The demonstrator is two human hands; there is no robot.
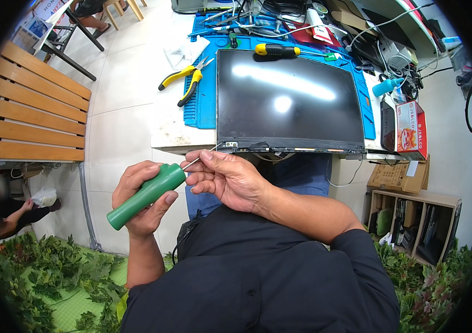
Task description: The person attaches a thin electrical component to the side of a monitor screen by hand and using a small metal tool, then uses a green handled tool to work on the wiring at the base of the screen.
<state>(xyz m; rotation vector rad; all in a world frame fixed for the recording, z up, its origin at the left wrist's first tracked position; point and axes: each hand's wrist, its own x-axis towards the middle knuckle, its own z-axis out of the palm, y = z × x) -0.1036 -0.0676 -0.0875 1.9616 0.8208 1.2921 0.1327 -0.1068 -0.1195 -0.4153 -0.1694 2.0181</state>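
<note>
My left hand [150, 217] is wrapped round a green cylindrical screwdriver [144, 201], a thick-bodied tool with a thin metal shaft that slants up to the right. With thumb and fingertips, my right hand [233, 180] pinches that shaft partway along. The shaft's far end comes close to the metal hinge bracket [229, 144] at the lower left corner of a dark laptop screen [286, 100]; whether it touches, I cannot tell. The screen lies face up, partly on a blue work mat [193, 114], its lower edge near the table's front edge.
Yellow-and-black pliers [194, 79] lie left of the screen, and a yellow-and-black screwdriver [277, 50] rests along its top edge. Cables and tools crowd the back. A blue bottle [387, 87] and a red box [413, 133] stand at right. A slatted wooden bench [33, 105] is at left.
</note>
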